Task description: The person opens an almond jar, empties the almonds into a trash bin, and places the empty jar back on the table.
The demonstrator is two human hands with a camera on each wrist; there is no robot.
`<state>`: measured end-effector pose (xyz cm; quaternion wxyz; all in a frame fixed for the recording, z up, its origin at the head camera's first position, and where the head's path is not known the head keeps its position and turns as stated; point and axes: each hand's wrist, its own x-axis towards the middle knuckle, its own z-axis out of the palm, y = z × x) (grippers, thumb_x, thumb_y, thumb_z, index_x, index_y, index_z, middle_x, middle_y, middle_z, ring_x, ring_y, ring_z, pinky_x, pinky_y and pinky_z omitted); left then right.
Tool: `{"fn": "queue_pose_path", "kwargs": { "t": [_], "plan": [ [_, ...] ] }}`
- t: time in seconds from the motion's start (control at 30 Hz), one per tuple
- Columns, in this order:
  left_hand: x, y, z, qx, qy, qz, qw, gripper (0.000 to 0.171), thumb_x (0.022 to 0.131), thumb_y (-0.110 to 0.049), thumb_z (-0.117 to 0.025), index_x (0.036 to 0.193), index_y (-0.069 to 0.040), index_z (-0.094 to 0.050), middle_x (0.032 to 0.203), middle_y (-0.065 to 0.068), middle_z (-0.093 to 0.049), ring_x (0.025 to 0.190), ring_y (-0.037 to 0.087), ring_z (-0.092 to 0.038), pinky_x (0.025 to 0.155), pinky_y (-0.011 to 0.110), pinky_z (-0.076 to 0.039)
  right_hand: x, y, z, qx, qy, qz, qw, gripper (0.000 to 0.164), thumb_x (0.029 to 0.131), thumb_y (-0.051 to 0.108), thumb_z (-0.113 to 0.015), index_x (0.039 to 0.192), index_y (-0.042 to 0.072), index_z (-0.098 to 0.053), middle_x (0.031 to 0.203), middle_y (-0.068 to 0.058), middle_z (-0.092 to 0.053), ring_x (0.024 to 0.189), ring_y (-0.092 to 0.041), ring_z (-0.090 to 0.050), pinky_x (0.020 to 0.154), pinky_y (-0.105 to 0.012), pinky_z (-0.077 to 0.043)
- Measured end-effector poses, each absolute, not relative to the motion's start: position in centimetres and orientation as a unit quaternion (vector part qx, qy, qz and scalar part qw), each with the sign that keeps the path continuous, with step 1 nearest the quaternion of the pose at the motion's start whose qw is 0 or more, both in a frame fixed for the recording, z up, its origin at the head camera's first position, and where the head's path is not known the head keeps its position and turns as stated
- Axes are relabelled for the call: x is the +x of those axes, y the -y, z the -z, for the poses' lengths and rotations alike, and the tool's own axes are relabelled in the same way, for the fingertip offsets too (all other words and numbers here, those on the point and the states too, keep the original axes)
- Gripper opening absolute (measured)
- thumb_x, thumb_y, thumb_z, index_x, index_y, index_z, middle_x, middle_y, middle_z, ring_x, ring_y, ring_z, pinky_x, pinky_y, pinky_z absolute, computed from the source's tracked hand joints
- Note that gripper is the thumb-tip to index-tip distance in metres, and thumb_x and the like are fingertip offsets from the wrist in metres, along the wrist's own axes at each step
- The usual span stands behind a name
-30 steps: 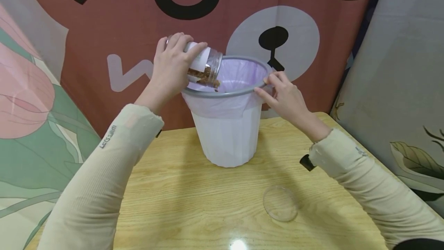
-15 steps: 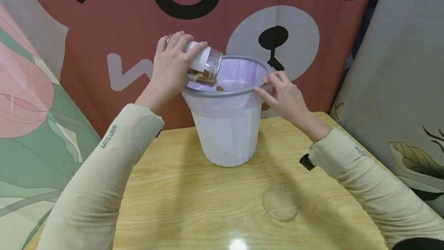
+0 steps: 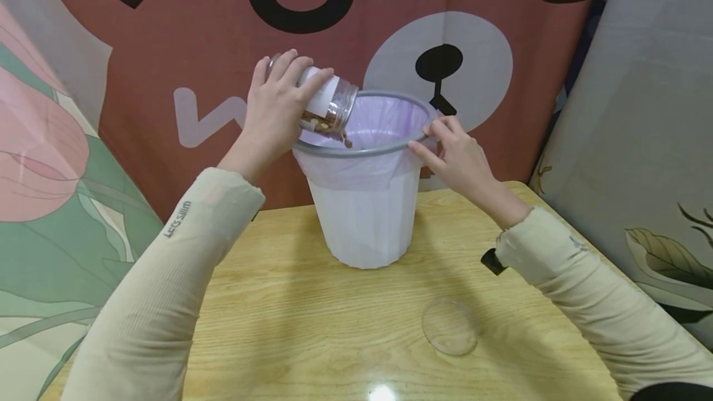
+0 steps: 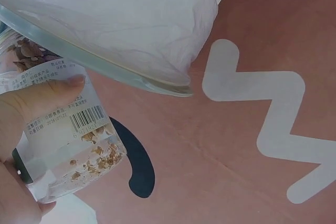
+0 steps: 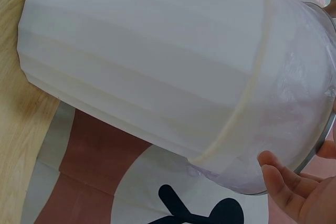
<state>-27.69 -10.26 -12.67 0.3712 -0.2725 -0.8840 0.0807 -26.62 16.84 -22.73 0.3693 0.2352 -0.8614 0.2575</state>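
Note:
Tilted mouth-down over the bin's left side, a clear labelled jar [image 3: 341, 101] is gripped by my left hand [image 3: 275, 104]. Brown dried pieces [image 3: 347, 141] slide out at its mouth. More bits cling near the base of the jar [image 4: 100, 163] in the left wrist view, beside a printed label [image 4: 63, 100]. The white trash bin [image 3: 370, 221] stands upright, lined with a thin purple bag [image 3: 390, 113] folded over its grey rim [image 3: 356, 152]. My right hand [image 3: 462, 156] pinches that rim and the bag at the right side, thumb in front.
A clear round lid [image 3: 450, 327] lies on the wooden table [image 3: 312, 327], in front of the bin and to the right. Behind the table hangs a printed cloth [image 3: 200, 23]; another patterned cloth [image 3: 629, 110] hangs along the right.
Brown pieces have shifted inside the jar and some have dropped from its mouth into the bin. Both hands stay nearly where they were.

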Motion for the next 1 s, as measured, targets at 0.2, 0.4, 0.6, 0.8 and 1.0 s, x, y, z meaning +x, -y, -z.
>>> {"fn": "queue_pose_path", "kwargs": {
  "t": [0.2, 0.4, 0.6, 0.8, 1.0],
  "plan": [
    [-27.78, 10.3, 12.86, -0.273, 0.88, -0.088, 0.378, 0.062, 0.078, 0.007, -0.051, 0.132, -0.023, -0.041, 0.135, 0.011, -0.034, 0.13, 0.027, -0.018, 0.105, 0.044, -0.007, -26.68, -16.86, 22.77, 0.234, 0.862, -0.257, 0.37, 0.03, 0.087, 0.029, -0.058, 0.097, 0.002, -0.053, 0.106, -0.015, -0.047, 0.063, -0.019, -0.049, 0.049, -0.031, -0.04],
    [-27.95, 10.3, 13.04, -0.287, 0.865, -0.09, 0.402, 0.062, 0.078, 0.008, -0.051, 0.131, -0.022, -0.042, 0.136, 0.01, -0.036, 0.131, 0.026, -0.018, 0.105, 0.043, -0.005, -26.76, -16.83, 22.84, 0.235, 0.861, -0.257, 0.37, 0.031, 0.087, 0.03, -0.058, 0.098, 0.001, -0.053, 0.107, -0.016, -0.047, 0.064, -0.023, -0.05, 0.049, -0.032, -0.04],
    [-28.14, 10.2, 13.32, -0.299, 0.853, -0.102, 0.415, 0.06, 0.08, 0.01, -0.046, 0.131, -0.022, -0.043, 0.135, 0.01, -0.037, 0.131, 0.026, -0.019, 0.105, 0.043, -0.007, -26.76, -16.79, 22.82, 0.235, 0.86, -0.257, 0.372, 0.031, 0.086, 0.029, -0.059, 0.098, 0.001, -0.053, 0.107, -0.016, -0.047, 0.064, -0.024, -0.051, 0.049, -0.032, -0.041],
    [-28.32, 10.23, 13.53, -0.309, 0.842, -0.102, 0.431, 0.059, 0.079, 0.011, -0.047, 0.13, -0.021, -0.044, 0.134, 0.011, -0.038, 0.13, 0.026, -0.02, 0.105, 0.043, -0.007, -26.72, -16.69, 22.85, 0.237, 0.859, -0.256, 0.374, 0.03, 0.087, 0.029, -0.058, 0.098, 0.001, -0.053, 0.106, -0.015, -0.048, 0.063, -0.02, -0.049, 0.049, -0.031, -0.041],
    [-28.46, 10.28, 13.57, -0.318, 0.832, -0.097, 0.445, 0.059, 0.078, 0.012, -0.046, 0.128, -0.021, -0.046, 0.133, 0.011, -0.039, 0.13, 0.026, -0.022, 0.105, 0.042, -0.007, -26.72, -16.68, 22.83, 0.238, 0.857, -0.257, 0.377, 0.03, 0.086, 0.028, -0.059, 0.098, 0.001, -0.053, 0.106, -0.016, -0.048, 0.064, -0.023, -0.05, 0.049, -0.031, -0.04]
  ]
}}
